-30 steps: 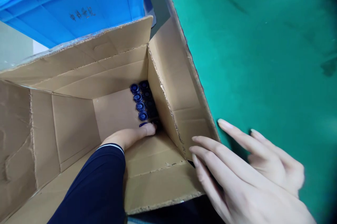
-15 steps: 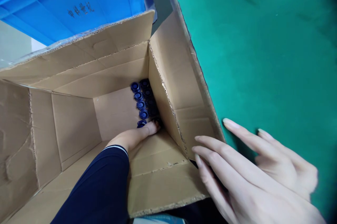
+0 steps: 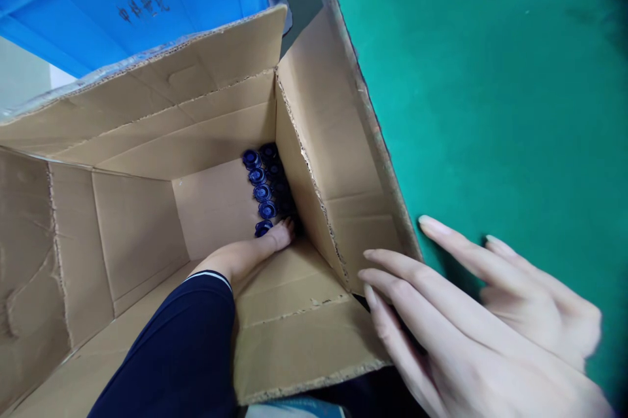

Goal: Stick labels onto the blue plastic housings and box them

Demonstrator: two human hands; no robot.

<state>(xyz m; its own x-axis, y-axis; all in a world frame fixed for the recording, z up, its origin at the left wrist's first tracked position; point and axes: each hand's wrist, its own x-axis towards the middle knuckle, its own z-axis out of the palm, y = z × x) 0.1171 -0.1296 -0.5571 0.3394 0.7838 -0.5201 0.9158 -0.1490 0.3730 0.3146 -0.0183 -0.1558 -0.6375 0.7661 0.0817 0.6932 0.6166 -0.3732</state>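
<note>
My left hand (image 3: 281, 233) reaches deep into an open cardboard box (image 3: 142, 241), down by its near right corner. Its curled fingers are partly hidden; what they hold is too dark to make out. Beside it, several round dark-blue plastic pieces (image 3: 262, 192) stand in rows along the right wall. At the lower right, my right hand (image 3: 441, 320) is open, fingers stretched out by the outer edge of the box's flap (image 3: 338, 143). Behind it another hand (image 3: 524, 287) lies over the green surface, its fingers extended; whose it is, I cannot tell.
A blue plastic crate (image 3: 137, 6) with handwritten characters stands just beyond the box. On the right spreads a green surface (image 3: 490, 91) alongside the raised flap. The box's other flaps stick outward around its opening.
The whole view has shifted slightly. My left hand stays at the same corner among the blue pieces, and the hands at the right keep nearly the same pose.
</note>
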